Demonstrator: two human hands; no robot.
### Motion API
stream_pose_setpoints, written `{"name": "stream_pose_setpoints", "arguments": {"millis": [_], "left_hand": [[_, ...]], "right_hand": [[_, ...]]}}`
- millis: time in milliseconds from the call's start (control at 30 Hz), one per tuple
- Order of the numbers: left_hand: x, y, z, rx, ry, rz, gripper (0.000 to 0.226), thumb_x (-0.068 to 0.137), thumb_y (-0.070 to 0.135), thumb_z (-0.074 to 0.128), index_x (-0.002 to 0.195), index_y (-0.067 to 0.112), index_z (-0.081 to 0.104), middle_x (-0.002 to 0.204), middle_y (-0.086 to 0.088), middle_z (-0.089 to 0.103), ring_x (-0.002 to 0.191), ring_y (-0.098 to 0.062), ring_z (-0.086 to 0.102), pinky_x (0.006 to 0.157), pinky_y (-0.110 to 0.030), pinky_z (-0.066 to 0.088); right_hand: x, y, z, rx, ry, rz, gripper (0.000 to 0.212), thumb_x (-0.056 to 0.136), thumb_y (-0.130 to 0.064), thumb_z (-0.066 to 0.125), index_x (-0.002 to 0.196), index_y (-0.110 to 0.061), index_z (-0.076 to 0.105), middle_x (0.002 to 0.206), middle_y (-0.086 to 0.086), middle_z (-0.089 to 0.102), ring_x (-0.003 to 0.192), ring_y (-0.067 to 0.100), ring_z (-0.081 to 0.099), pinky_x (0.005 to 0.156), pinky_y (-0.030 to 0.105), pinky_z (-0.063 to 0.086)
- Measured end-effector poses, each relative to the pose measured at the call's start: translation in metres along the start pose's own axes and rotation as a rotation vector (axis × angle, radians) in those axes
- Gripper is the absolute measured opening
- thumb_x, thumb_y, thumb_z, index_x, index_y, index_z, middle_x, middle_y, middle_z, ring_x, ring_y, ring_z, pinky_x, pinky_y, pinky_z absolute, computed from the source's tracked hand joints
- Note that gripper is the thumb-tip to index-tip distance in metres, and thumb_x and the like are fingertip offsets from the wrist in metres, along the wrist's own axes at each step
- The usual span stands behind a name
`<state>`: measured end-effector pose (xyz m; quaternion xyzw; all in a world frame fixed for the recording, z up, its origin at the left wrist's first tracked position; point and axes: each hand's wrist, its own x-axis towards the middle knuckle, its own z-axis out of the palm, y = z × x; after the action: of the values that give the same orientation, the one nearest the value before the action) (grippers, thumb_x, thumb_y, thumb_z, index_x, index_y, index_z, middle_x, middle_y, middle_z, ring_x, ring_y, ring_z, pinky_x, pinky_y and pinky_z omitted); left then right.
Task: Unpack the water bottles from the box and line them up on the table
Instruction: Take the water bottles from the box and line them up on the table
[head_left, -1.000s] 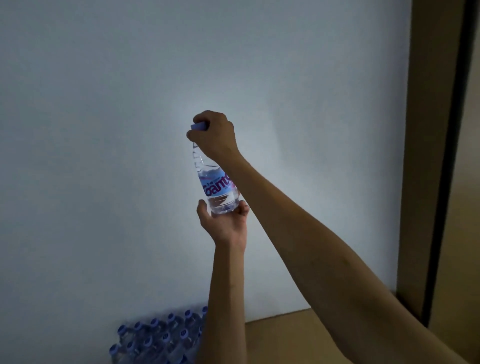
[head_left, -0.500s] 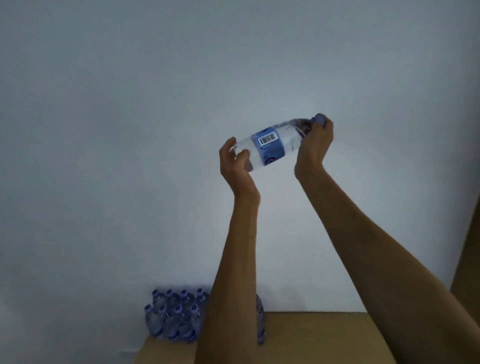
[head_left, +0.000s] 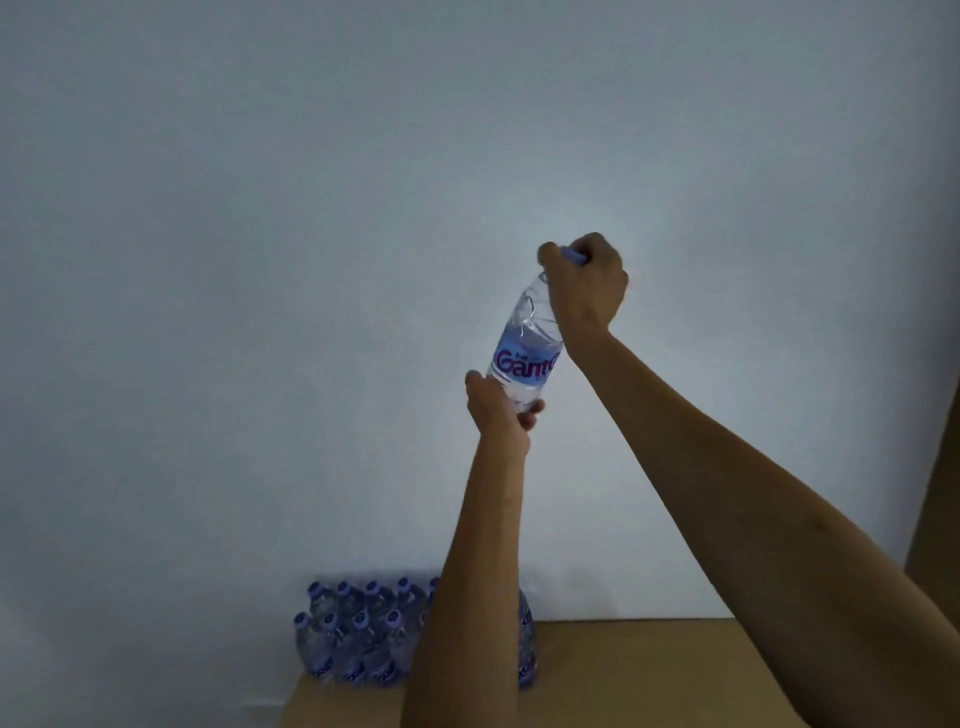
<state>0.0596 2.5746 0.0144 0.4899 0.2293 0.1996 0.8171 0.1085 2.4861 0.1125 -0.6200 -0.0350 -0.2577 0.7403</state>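
Pale wall (head_left: 260, 260) is filling most of the view, with a tan surface (head_left: 649, 670) lying below it. Packed bottles (head_left: 358, 644) are standing together at the surface's far left edge. Raised before the wall, a water bottle (head_left: 525, 348) is tilting slightly, well above the surface. Right hand (head_left: 589, 291) fingers are curling around its cap; left hand (head_left: 501, 402) fingers are gripping its base.

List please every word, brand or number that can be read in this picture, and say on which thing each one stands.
"Gant": magenta letters on the blue label of the held bottle; the right hand hides the rest of the word.
Small print above that word: too blurred to read.
Labels of the bottles on the table: too dark and small to read.
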Motion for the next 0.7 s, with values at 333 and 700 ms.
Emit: {"name": "stream_pose_setpoints", "arguments": {"millis": [333, 700], "left_hand": [[-0.002, -0.072, -0.019, -0.412, -0.368, -0.268, 0.042, 0.091, 0.043, 0.044, 0.081, 0.010, 0.066, 0.065, -0.012, 0.065, 0.043, -0.016, 0.058, 0.045, -0.016, 0.048], [0.033, -0.083, -0.079, -0.248, -0.210, -0.177, 0.045, 0.096, 0.043, 0.047, 0.114, 0.005, 0.063, 0.089, -0.014, 0.066, 0.070, -0.025, 0.064, 0.060, -0.031, 0.058]], "right_hand": [[-0.022, 0.017, 0.038, -0.378, -0.670, -0.198, 0.014, 0.081, -0.014, 0.065, 0.090, -0.011, 0.075, 0.085, 0.003, 0.070, 0.080, 0.016, 0.061, 0.078, 0.025, 0.048], [-0.029, 0.051, 0.071, -0.764, -0.636, -0.086, 0.014, 0.076, -0.011, 0.056, 0.090, -0.009, 0.056, 0.092, 0.011, 0.057, 0.084, 0.030, 0.057, 0.072, 0.028, 0.046]]}}
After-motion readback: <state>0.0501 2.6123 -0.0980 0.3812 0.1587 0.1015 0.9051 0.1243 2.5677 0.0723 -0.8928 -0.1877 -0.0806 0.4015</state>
